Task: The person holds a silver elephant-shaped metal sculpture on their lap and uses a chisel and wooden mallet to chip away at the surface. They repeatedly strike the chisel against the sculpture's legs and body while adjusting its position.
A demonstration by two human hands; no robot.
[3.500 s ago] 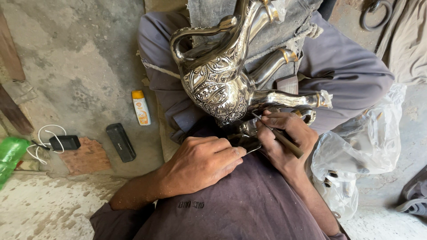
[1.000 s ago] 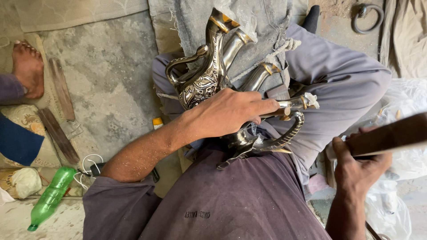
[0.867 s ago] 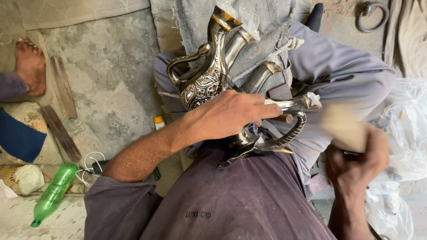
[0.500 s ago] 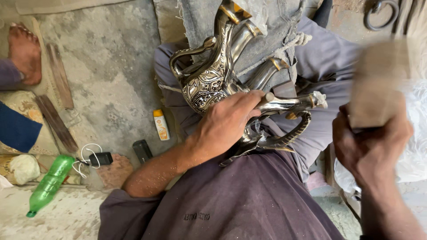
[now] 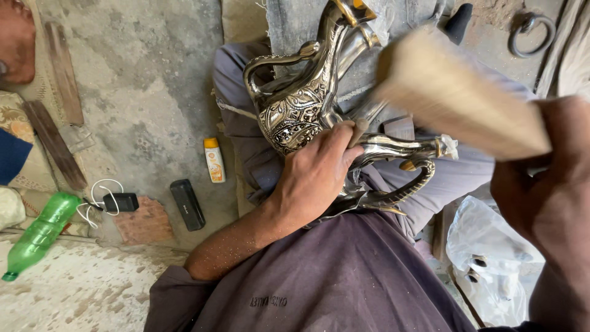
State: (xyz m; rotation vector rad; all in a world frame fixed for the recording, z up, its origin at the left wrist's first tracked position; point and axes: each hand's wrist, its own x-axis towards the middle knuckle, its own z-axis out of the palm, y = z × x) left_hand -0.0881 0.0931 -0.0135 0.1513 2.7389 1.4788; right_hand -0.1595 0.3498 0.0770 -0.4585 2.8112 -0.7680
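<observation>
An engraved silver metal ewer (image 5: 296, 110) with a curved handle and a brass-tipped neck lies across my lap on grey cloth. My left hand (image 5: 314, 175) rests on its lower body, fingers pressed against the metal. Beside it a second polished piece with a curved, brass-toned spout (image 5: 410, 184) sticks out to the right. My right hand (image 5: 549, 203) is raised close to the camera at the right and grips a pale wooden block (image 5: 458, 95), which is blurred and hangs above the ewer.
On the concrete floor to the left lie a green plastic bottle (image 5: 38, 235), a small orange-capped bottle (image 5: 214, 160), a black box (image 5: 187, 204), and a charger with white cable (image 5: 118, 201). A clear plastic bag (image 5: 491, 261) lies at the right. Another person's foot (image 5: 15, 43) shows top left.
My right hand went from working a thin tool at the ewer to lifting the wooden block up and over it. My left hand stays on the ewer.
</observation>
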